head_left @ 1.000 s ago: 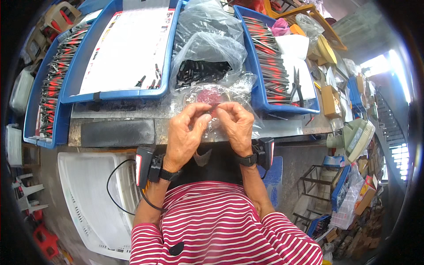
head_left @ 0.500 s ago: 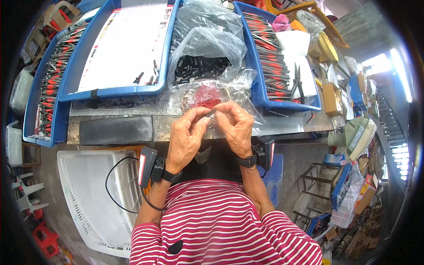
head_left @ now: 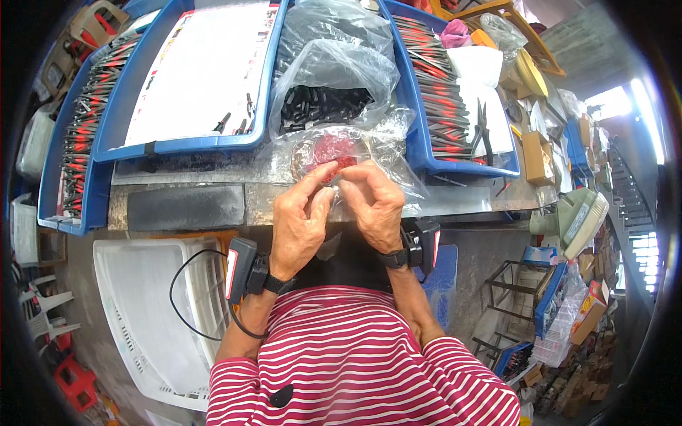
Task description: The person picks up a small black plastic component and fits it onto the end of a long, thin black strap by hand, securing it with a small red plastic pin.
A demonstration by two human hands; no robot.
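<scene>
Your red-and-white striped shirt (head_left: 341, 355) filled the near side, with a small dark oval (head_left: 282, 396) lying on it. Below the bench, to your left, stood a white plastic crate (head_left: 156, 319). Bands circled both your wrists, and a black device sat on each, the left one (head_left: 245, 270) beside a loose black cable (head_left: 183, 325).

Your left hand (head_left: 302, 216) and right hand (head_left: 376, 202) met near the bench (head_left: 259, 206) edge, fingers curled, the fingertips of one just beside those of the other. Left thumb and forefinger looked slightly parted; whether either hand pinched something tiny, I could not tell. To their left lay a flat black pad (head_left: 186, 207).

Just beyond your fingertips were the red pieces (head_left: 332, 149), seen through crumpled clear plastic. Behind them, an open clear bag (head_left: 334, 60) held many black pieces (head_left: 323, 106). A blue tray (head_left: 153, 151) left of it carried white paper (head_left: 199, 78) and a few small black parts; the right blue tray (head_left: 458, 167) held rows of red-and-black tools (head_left: 437, 92) and black pliers (head_left: 483, 135). Farther off lay a pink cloth (head_left: 455, 33).
</scene>
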